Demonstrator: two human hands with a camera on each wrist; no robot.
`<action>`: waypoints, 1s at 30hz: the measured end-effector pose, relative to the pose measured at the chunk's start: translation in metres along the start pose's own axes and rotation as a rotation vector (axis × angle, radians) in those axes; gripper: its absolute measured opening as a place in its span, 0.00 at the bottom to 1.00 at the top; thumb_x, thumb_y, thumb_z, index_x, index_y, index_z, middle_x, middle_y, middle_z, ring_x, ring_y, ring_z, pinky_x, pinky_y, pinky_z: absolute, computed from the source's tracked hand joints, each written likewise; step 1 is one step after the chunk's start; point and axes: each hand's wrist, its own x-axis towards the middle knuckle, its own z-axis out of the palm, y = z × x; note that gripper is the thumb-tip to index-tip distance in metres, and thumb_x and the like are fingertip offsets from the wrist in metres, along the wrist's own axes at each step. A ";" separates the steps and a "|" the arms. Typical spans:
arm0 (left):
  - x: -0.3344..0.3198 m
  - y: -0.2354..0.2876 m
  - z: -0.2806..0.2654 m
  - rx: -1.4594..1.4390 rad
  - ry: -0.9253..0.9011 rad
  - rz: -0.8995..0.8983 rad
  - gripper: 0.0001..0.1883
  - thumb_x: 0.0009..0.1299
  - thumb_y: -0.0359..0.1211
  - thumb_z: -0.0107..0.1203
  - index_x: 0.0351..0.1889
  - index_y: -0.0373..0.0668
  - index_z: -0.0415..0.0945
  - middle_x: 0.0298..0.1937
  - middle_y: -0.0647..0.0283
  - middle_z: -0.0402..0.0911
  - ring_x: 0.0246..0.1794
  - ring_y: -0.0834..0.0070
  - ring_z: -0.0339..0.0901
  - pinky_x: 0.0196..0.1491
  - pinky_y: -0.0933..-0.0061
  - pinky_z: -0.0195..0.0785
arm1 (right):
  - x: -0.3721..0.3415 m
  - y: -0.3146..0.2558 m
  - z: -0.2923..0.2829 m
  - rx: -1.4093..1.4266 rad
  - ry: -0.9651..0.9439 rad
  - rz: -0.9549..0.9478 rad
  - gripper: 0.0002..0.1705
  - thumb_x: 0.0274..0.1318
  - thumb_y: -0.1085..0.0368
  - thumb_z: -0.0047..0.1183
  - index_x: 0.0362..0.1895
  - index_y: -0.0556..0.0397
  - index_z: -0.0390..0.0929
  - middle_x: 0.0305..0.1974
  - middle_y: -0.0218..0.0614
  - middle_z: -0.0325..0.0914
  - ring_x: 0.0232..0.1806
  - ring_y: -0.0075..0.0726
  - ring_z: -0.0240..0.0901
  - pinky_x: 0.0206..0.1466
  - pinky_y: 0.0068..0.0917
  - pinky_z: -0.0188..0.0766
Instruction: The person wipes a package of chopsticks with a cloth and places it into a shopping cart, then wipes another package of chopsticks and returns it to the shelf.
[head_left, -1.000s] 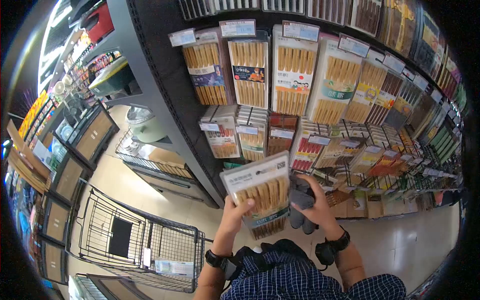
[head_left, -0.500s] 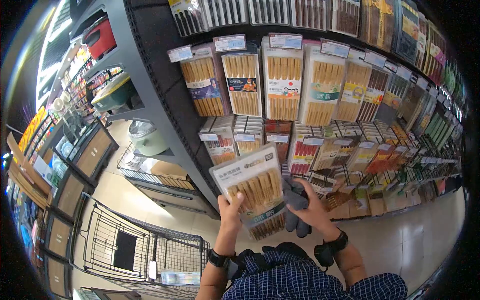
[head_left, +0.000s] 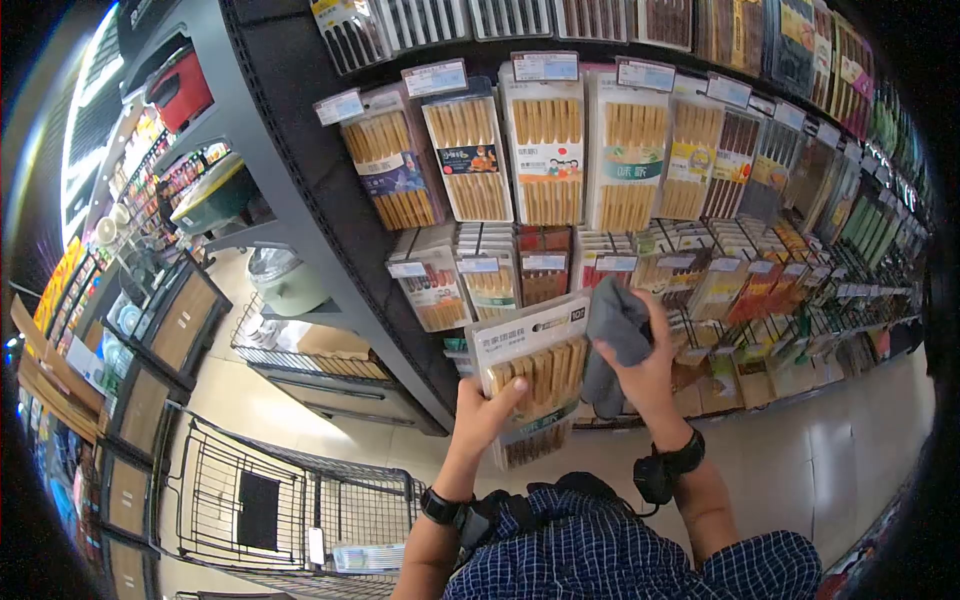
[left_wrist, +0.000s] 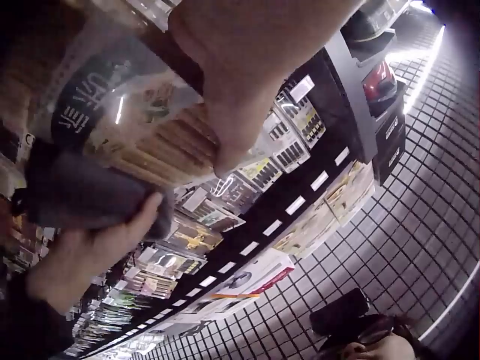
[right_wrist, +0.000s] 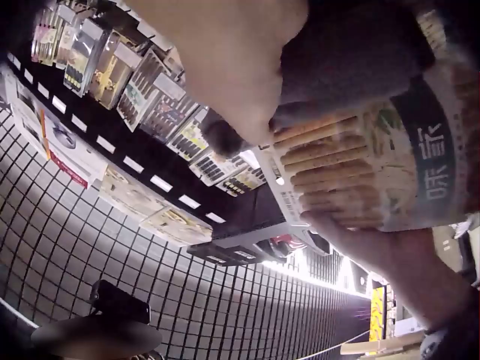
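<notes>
In the head view, my left hand [head_left: 483, 415] grips a clear-fronted pack of wooden chopsticks [head_left: 545, 372] by its left edge, thumb across the front. The pack tilts slightly, its white header up and its green label band low. My right hand [head_left: 645, 375] holds dark grey gloves [head_left: 618, 325], bunched up, at the right edge of the pack. From the left wrist, the gloves [left_wrist: 86, 193] overlap the lower side of the pack [left_wrist: 161, 150]. In the right wrist view, the chopsticks [right_wrist: 330, 172] show through the plastic, beneath the gloves [right_wrist: 352, 60].
Rows of hanging chopstick packs [head_left: 546, 150] fill the rack ahead, with more packs [head_left: 490, 280] on hooks below. A black wire shopping cart [head_left: 235, 480] stands at lower left, a flat pack [head_left: 368, 558] inside. Grey shelving [head_left: 300, 200] with pots [head_left: 285, 278] rises at left.
My right hand has lifted the gloves up beside the pack's top right. The pack has shifted a little to the right and stands more upright in the left hand.
</notes>
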 end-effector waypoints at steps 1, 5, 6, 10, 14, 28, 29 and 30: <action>0.000 0.003 -0.002 0.024 -0.016 -0.020 0.19 0.59 0.39 0.57 0.36 0.29 0.75 0.27 0.65 0.76 0.27 0.84 0.69 0.30 0.81 0.64 | 0.002 -0.003 -0.003 -0.033 0.023 -0.040 0.39 0.36 0.65 0.64 0.55 0.55 0.59 0.51 0.41 0.63 0.53 0.38 0.61 0.56 0.32 0.57; 0.001 0.002 -0.006 0.071 -0.003 -0.075 0.19 0.59 0.39 0.58 0.35 0.29 0.75 0.27 0.65 0.76 0.27 0.84 0.69 0.30 0.80 0.64 | 0.007 0.003 -0.015 -0.005 0.249 -0.091 0.41 0.35 0.65 0.66 0.55 0.55 0.58 0.52 0.40 0.62 0.55 0.38 0.59 0.57 0.33 0.55; 0.002 0.002 -0.006 0.067 0.006 -0.089 0.19 0.59 0.40 0.58 0.35 0.29 0.75 0.27 0.65 0.76 0.27 0.83 0.69 0.30 0.80 0.64 | 0.008 0.008 -0.018 -0.075 0.322 -0.125 0.42 0.34 0.66 0.66 0.56 0.53 0.58 0.53 0.40 0.61 0.55 0.41 0.59 0.58 0.35 0.55; 0.003 0.001 -0.001 0.152 -0.036 -0.156 0.20 0.58 0.41 0.58 0.35 0.28 0.75 0.27 0.64 0.77 0.28 0.83 0.70 0.31 0.79 0.65 | 0.013 0.008 -0.009 -0.159 0.435 -0.368 0.38 0.39 0.68 0.61 0.55 0.53 0.55 0.54 0.41 0.59 0.56 0.44 0.59 0.60 0.37 0.53; 0.007 -0.009 0.014 0.116 -0.043 -0.105 0.21 0.58 0.43 0.59 0.30 0.28 0.75 0.23 0.65 0.75 0.25 0.83 0.69 0.27 0.78 0.63 | 0.007 0.019 0.008 0.364 0.203 -0.395 0.29 0.45 0.65 0.55 0.51 0.54 0.58 0.53 0.45 0.59 0.57 0.46 0.58 0.61 0.41 0.53; 0.006 -0.005 0.013 0.285 0.202 0.013 0.28 0.60 0.48 0.55 0.13 0.29 0.69 0.07 0.68 0.64 0.12 0.86 0.59 0.14 0.76 0.53 | 0.017 0.003 0.026 0.472 -0.147 0.042 0.48 0.32 0.48 0.64 0.57 0.55 0.58 0.56 0.41 0.61 0.57 0.37 0.58 0.59 0.33 0.53; 0.006 -0.007 0.014 0.291 0.189 0.016 0.28 0.60 0.48 0.55 0.12 0.29 0.69 0.07 0.68 0.64 0.12 0.86 0.59 0.14 0.76 0.53 | 0.023 0.003 0.022 0.506 -0.222 0.041 0.48 0.32 0.48 0.64 0.58 0.55 0.58 0.56 0.41 0.61 0.57 0.37 0.57 0.59 0.33 0.53; 0.006 -0.009 0.015 0.317 0.174 0.037 0.28 0.59 0.48 0.56 0.13 0.29 0.69 0.07 0.67 0.64 0.11 0.86 0.59 0.14 0.75 0.53 | 0.032 -0.001 0.018 0.540 -0.296 0.040 0.48 0.33 0.48 0.64 0.58 0.54 0.58 0.55 0.40 0.61 0.57 0.36 0.57 0.59 0.32 0.53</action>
